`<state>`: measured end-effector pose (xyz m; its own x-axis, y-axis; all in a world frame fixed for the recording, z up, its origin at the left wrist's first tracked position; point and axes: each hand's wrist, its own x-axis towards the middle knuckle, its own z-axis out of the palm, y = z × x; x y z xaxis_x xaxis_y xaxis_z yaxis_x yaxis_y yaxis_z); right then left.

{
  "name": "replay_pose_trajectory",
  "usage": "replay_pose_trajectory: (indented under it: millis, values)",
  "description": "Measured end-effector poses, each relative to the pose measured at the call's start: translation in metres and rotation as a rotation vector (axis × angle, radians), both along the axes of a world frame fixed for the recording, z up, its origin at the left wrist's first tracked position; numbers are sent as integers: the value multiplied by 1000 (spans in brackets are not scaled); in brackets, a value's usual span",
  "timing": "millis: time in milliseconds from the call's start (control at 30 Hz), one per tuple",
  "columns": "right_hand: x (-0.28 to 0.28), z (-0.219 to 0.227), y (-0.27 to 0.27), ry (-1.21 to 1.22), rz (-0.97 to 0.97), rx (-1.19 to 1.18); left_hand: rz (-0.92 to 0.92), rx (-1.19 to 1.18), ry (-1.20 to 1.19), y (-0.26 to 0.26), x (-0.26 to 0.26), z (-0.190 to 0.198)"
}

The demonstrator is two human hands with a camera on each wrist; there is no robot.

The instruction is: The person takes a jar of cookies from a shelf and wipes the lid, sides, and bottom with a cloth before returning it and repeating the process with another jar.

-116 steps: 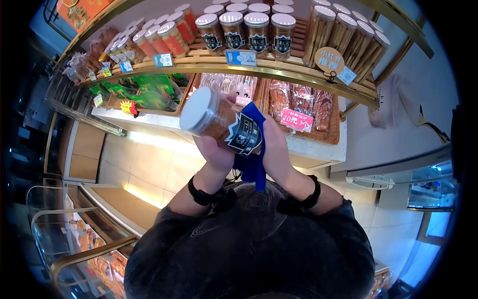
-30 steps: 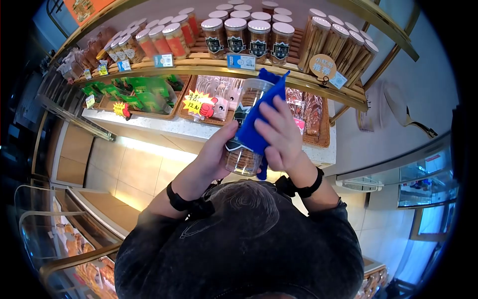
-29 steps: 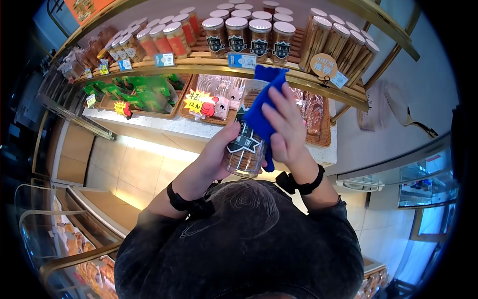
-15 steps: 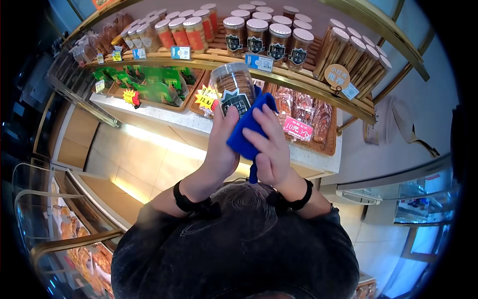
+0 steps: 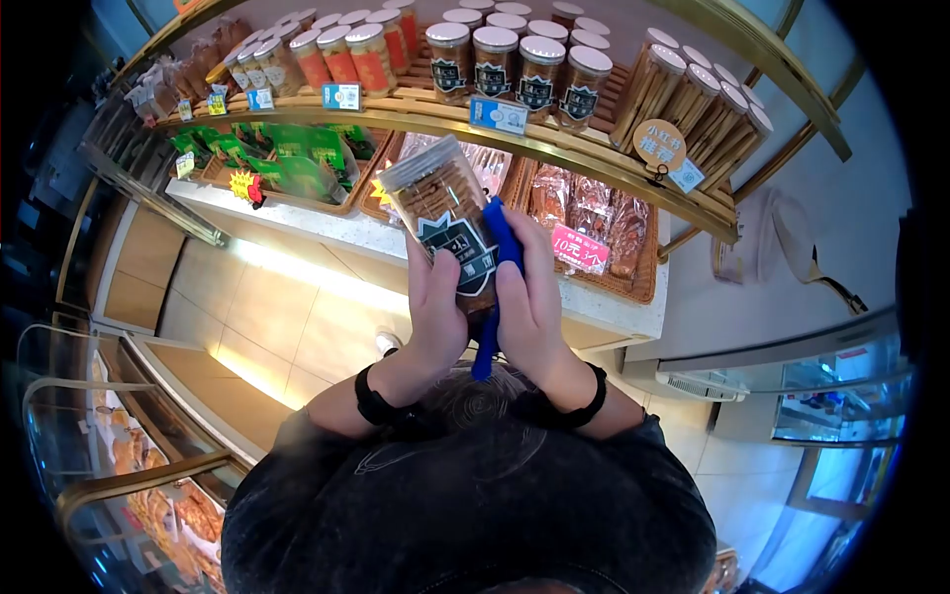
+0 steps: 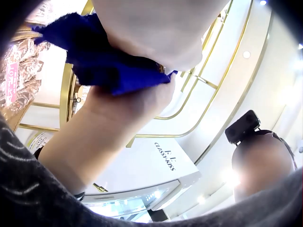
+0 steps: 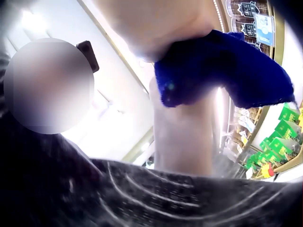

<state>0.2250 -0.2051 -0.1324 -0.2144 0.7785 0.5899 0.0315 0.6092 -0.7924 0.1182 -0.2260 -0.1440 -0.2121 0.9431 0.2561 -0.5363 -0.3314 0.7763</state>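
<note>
A clear jar of stacked biscuits point(image 5: 435, 203) with a dark jagged-edged label tilts up and to the left between the hands in the head view. My left hand point(image 5: 436, 312) grips it from the left, thumb lying over the label. My right hand point(image 5: 529, 302) holds a blue cloth point(image 5: 503, 238) against the jar's right side, its thumb on the cloth. The jar's lower end is hidden by hands and cloth. In the left wrist view the cloth point(image 6: 113, 66) hangs in folds between both hands; the right wrist view shows the cloth point(image 7: 222, 68) covering the jar.
Ahead, a wooden shelf point(image 5: 406, 104) carries lidded jars point(image 5: 539, 77) and tall jars of sticks point(image 5: 648, 94). Below it, a white counter point(image 5: 614, 312) bears wicker baskets of packaged food point(image 5: 591, 203) and green bags point(image 5: 312, 158). A glass-fronted bakery case point(image 5: 129, 436) stands at left.
The jar has swung from nearly upright to leaning up-left. The right hand has shifted from spread over the cloth on the jar's front to its right side. The head view has shifted slightly.
</note>
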Motion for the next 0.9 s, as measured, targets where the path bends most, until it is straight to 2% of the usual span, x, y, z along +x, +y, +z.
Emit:
replay_pose_trajectory:
  millis: [67,133,200,267,333,400,433,500,533,600,633,667,700,733,800,833,867,900]
  values:
    - [5,2,6,-20,26,61,-29,11,10,0,-1,1]
    - [8,8,11,-79,22,142,-148,18,40,1,-4,11]
    - [8,16,19,-44,49,109,-169,27,81,4,-4,13]
    - [10,28,28,227,217,-145,-265,-7,224,4,-4,14]
    - [17,40,45,201,67,-163,-335,-35,249,5,-4,12]
    - [9,57,46,383,15,-230,-505,-156,109,11,-11,8]
    - [6,47,50,392,12,-227,-540,-129,65,16,-15,12]
    - [-5,22,61,700,36,-283,-534,-133,26,20,-22,15]
    - [-6,21,61,703,47,-275,-527,-135,-24,23,-27,17]
    - [-3,17,48,226,-131,128,-523,-165,-56,26,-37,19]
    - [-2,15,45,52,-159,205,-582,-186,-169,29,-45,15]
    - [-6,12,43,31,-101,302,-642,-207,-283,32,-50,15]
    - [-5,11,37,-65,-58,343,-626,-207,-252,36,-51,17]
    - [-4,5,36,-145,-22,438,-441,-287,-55,33,-50,22]
    - [-1,-8,34,-220,109,521,-408,-320,19,20,-46,47]
    - [4,-15,38,-239,137,569,-661,-373,-273,41,-61,16]
    - [10,-16,45,-240,130,566,-668,-376,-272,40,-59,21]
    - [16,-15,57,-244,106,589,-612,-369,-130,36,-55,30]
